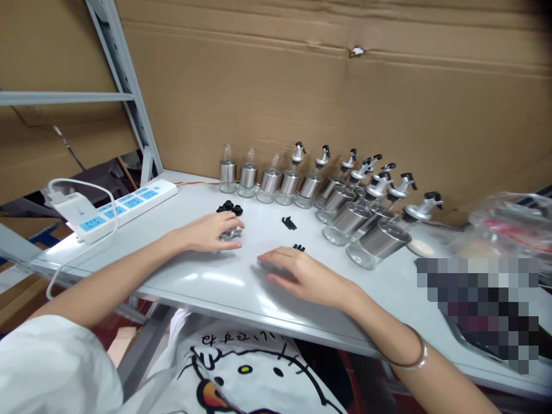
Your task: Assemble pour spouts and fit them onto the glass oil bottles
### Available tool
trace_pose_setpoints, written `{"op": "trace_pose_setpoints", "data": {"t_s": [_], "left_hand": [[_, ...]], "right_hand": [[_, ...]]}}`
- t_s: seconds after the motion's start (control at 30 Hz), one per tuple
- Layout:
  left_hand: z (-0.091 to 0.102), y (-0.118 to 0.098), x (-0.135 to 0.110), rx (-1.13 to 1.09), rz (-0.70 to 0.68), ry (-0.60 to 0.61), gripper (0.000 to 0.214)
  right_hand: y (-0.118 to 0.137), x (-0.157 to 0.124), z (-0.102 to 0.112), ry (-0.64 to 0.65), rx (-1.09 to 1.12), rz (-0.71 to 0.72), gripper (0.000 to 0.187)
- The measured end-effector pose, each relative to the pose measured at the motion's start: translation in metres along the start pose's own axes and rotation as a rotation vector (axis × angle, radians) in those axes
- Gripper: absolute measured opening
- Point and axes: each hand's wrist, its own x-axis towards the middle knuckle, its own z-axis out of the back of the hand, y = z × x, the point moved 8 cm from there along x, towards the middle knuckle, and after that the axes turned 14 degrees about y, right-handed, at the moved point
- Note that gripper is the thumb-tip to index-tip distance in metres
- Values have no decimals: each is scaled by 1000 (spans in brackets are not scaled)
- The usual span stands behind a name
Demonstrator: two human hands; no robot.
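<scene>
My left hand [209, 232] hovers low over the table with its fingers apart, partly covering some small silver pieces [233, 234]. Just beyond those fingers lies a cluster of black round stoppers [230, 207]. My right hand [308, 275] is palm down with fingers spread and nothing in them. Close to its knuckles sit small black pieces [298, 248], partly hidden by the hand. Farther back are black levers [289, 223]. Three glass bottles with steel sleeves [248, 173] stand topless at the back; several like them, with silver-and-black pour spouts [404, 185], line up to the right.
A white power strip [129, 210] with a plugged-in charger [77, 208] and cable lies at left. Cardboard [302, 92] backs the table [207, 282]. At right are plastic bags [495, 230] and a blurred-out object [483, 305]. A metal shelf post [129, 80] rises at left.
</scene>
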Motion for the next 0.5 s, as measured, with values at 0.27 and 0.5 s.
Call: {"op": "trace_pose_setpoints", "data": {"t_s": [0.27, 0.5], "left_hand": [[-3, -1, 3, -25, -21, -6, 44], [-2, 1, 3, -43, -13, -16, 36]], "right_hand": [[-3, -7, 14, -129, -57, -2, 31], [-54, -8, 81, -655, 19, -164, 30]]}}
